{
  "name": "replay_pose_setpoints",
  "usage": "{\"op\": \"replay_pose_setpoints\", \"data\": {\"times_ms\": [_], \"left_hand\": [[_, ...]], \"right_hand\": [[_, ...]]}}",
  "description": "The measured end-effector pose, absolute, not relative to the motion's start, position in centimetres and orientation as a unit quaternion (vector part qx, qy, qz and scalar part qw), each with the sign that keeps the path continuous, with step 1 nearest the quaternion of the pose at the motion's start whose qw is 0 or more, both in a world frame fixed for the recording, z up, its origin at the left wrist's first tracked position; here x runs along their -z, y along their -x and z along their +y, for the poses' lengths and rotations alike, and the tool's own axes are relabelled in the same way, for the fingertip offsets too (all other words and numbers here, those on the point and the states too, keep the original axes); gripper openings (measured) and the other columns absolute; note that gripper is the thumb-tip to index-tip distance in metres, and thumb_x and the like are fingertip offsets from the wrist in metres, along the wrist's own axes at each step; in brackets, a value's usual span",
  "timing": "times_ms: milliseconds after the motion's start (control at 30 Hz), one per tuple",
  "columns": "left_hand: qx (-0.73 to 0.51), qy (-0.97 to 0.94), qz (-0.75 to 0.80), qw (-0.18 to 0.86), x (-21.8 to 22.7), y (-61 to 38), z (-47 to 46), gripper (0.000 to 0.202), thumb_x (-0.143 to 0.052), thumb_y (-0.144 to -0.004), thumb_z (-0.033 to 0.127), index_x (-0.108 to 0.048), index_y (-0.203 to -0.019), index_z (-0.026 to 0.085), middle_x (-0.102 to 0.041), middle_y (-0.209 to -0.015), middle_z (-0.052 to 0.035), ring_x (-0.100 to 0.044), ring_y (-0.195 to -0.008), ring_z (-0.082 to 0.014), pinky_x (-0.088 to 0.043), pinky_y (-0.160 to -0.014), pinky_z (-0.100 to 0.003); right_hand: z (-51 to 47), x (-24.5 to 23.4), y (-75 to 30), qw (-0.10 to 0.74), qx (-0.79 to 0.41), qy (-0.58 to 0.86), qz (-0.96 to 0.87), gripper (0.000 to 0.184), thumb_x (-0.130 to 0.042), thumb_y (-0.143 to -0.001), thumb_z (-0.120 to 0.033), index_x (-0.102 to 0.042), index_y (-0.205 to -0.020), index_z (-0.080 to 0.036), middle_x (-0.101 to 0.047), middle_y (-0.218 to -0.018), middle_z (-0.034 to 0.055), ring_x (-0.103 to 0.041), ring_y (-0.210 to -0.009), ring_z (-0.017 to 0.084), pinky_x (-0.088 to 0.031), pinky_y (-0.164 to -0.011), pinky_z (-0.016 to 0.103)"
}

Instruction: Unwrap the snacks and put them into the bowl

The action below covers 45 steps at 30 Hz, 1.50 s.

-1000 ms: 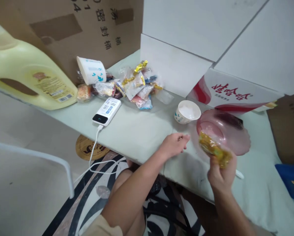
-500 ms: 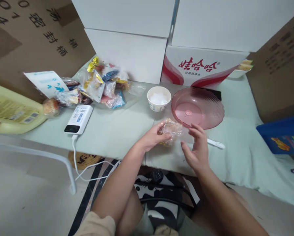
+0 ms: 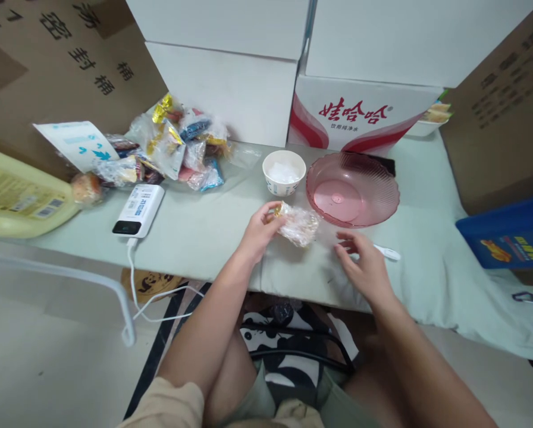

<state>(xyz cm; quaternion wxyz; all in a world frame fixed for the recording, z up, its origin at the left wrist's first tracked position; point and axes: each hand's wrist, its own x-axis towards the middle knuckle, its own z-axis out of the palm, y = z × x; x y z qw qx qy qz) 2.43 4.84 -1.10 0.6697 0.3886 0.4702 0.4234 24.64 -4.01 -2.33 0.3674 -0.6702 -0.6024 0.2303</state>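
My left hand is closed on one end of a snack in a crinkled clear wrapper with a golden edge. What lies inside the wrapper is hard to make out. To the right of it, my right hand is held with bent fingers, thumb and forefinger slightly apart and nothing visible between them. Just beyond the snack stand a white paper bowl with white, crumpled-looking contents and a pink translucent ribbed bowl. Beside my right hand lies a white plastic stick-like item, partly hidden.
A pile of wrapped snacks lies at the back left. Nearer are a white power bank with a cable, a wrapped bun and a yellow jug. Stacked white boxes line the back; a blue package is at the right.
My left hand has turned the wrapped snack and shifted slightly left and up. My right hand has moved slightly away from it, its fingers more bent. The whole view has shifted a little.
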Motion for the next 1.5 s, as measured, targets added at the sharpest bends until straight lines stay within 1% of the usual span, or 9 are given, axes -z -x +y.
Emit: {"op": "replay_pose_setpoints", "data": {"times_ms": [100, 233, 467, 600, 700, 867, 1067, 1233, 1500], "left_hand": [[-0.428, -0.397, 0.547, 0.6, 1.6, -1.4, 5.5, 0.059, -0.065, -0.078, 0.029, -0.053, -0.134, 0.019, -0.065, -0.087, -0.0025, -0.061, -0.072, -0.014, -0.052, -0.07, -0.028], [-0.421, -0.501, 0.596, 0.464, 2.5, -0.1, 5.8, 0.058, -0.064, -0.081, 0.032, -0.054, -0.137, 0.02, -0.069, -0.099, -0.0061, -0.063, -0.08, -0.0167, -0.052, -0.081, -0.032], [-0.335, -0.616, 0.526, 0.481, 2.3, -0.2, 5.3, 0.084, -0.073, -0.07, 0.025, -0.044, -0.148, 0.017, -0.063, -0.133, -0.0117, -0.067, -0.092, -0.0185, -0.052, -0.092, -0.034], [-0.304, -0.676, 0.476, 0.473, 1.9, -1.2, 4.5, 0.081, -0.073, -0.073, 0.031, -0.046, -0.149, 0.017, -0.055, -0.147, -0.0128, -0.06, -0.124, -0.0269, -0.046, -0.106, -0.036], [-0.3, -0.704, 0.439, 0.471, 2.0, -2.0, 4.0, 0.079, -0.072, -0.076, 0.032, -0.046, -0.149, 0.017, -0.051, -0.152, -0.0125, -0.05, -0.137, -0.0283, -0.039, -0.115, -0.037], [-0.292, -0.684, 0.447, 0.496, 2.6, -2.3, 3.8, 0.082, -0.072, -0.076, 0.034, -0.042, -0.151, 0.017, -0.052, -0.151, -0.0134, -0.055, -0.132, -0.028, -0.042, -0.112, -0.038], [-0.289, -0.674, 0.464, 0.497, 3.0, -1.8, 4.1, 0.084, -0.073, -0.074, 0.035, -0.042, -0.151, 0.017, -0.054, -0.148, -0.0132, -0.058, -0.127, -0.0282, -0.045, -0.108, -0.037], [-0.291, -0.674, 0.477, 0.484, 3.2, -1.5, 4.4, 0.083, -0.072, -0.074, 0.032, -0.043, -0.151, 0.015, -0.057, -0.145, -0.0136, -0.06, -0.123, -0.0284, -0.046, -0.106, -0.039], [-0.346, -0.714, 0.528, 0.302, 2.7, -0.9, 4.6, 0.059, -0.069, -0.079, 0.029, -0.055, -0.136, 0.022, -0.051, -0.143, -0.0121, -0.047, -0.137, -0.0262, -0.036, -0.117, -0.042]], "right_hand": [[-4.8, 3.0, -27.7, 0.283, -0.046, 0.688, -0.666, 0.032, -0.055, -0.088, -0.037, -0.065, -0.113, -0.019, -0.072, -0.108, 0.0138, -0.068, -0.099, 0.031, -0.052, -0.089, 0.049], [-5.8, 4.9, -31.6, 0.228, 0.032, 0.705, -0.671, 0.04, -0.054, -0.088, -0.036, -0.064, -0.121, -0.016, -0.07, -0.121, 0.0169, -0.065, -0.111, 0.033, -0.05, -0.094, 0.051], [-6.8, 4.2, -31.2, 0.227, -0.039, 0.671, -0.705, 0.033, -0.048, -0.095, -0.04, -0.073, -0.102, -0.02, -0.076, -0.095, 0.0092, -0.071, -0.085, 0.026, -0.054, -0.077, 0.039], [-6.4, 2.7, -26.3, 0.291, -0.118, 0.617, -0.721, 0.033, -0.046, -0.098, -0.038, -0.074, -0.102, -0.022, -0.076, -0.082, 0.0049, -0.068, -0.07, 0.019, -0.051, -0.065, 0.03], [-5.1, 2.5, -23.6, 0.294, -0.124, 0.619, -0.718, 0.035, -0.043, -0.1, -0.038, -0.074, -0.103, -0.021, -0.075, -0.082, 0.0059, -0.067, -0.07, 0.02, -0.05, -0.066, 0.031], [-4.1, 3.2, -22.8, 0.25, -0.125, 0.618, -0.735, 0.04, -0.039, -0.101, -0.036, -0.072, -0.116, -0.021, -0.076, -0.088, 0.007, -0.068, -0.077, 0.021, -0.047, -0.067, 0.031], [-5.1, 3.0, -24.3, 0.185, -0.083, 0.654, -0.729, 0.038, -0.041, -0.099, -0.039, -0.076, -0.106, -0.027, -0.072, -0.08, 0.0047, -0.063, -0.068, 0.019, -0.039, -0.056, 0.029], [-5.9, 2.4, -26.8, 0.147, -0.114, 0.663, -0.725, 0.034, -0.045, -0.096, -0.039, -0.077, -0.104, -0.029, -0.074, -0.085, 0.0031, -0.064, -0.068, 0.019, -0.04, -0.056, 0.029], [-5.9, 2.7, -30.4, 0.171, -0.039, 0.745, -0.644, 0.03, -0.05, -0.09, -0.038, -0.074, -0.103, -0.024, -0.073, -0.093, 0.0068, -0.063, -0.073, 0.022, -0.038, -0.057, 0.032]]}}
